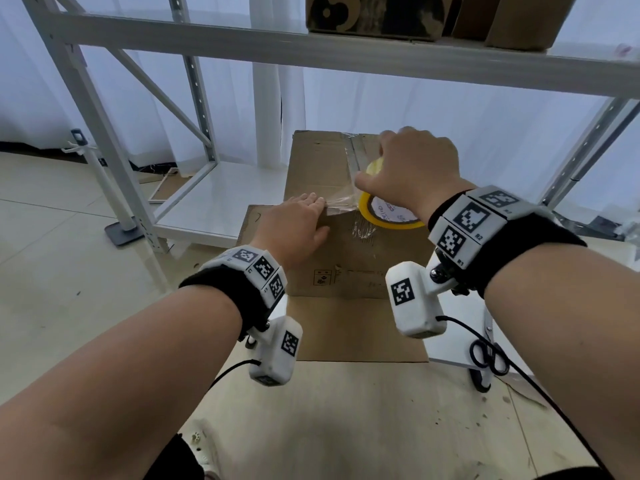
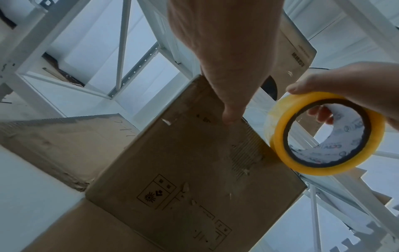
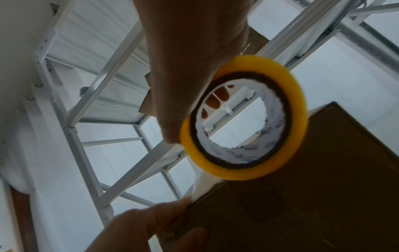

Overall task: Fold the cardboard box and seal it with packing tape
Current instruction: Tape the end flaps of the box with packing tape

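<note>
A brown cardboard box [image 1: 346, 258] stands on end in front of me, and an older strip of clear tape [image 1: 353, 150] runs along its far face. My left hand [image 1: 298, 220] lies flat on the box's upper edge. Its straight fingers [image 2: 231, 116] press down the free end of a clear tape strip [image 1: 341, 202]. My right hand [image 1: 415, 164] grips a yellow packing tape roll [image 1: 367, 211], thumb outside and fingers through the core [image 3: 218, 100]. The roll [image 2: 278, 136] hovers just right of the left fingertips, with the strip stretched between them over the box [image 2: 194, 162].
A white metal shelf rack [image 1: 311, 46] stands behind the box, with more cartons [image 1: 381, 12] on its upper shelf. Black scissors [image 1: 488, 358] lie on a white stand at the right. A side flap [image 1: 249, 220] sticks out to the left. A plywood sheet [image 1: 346, 427] covers the floor.
</note>
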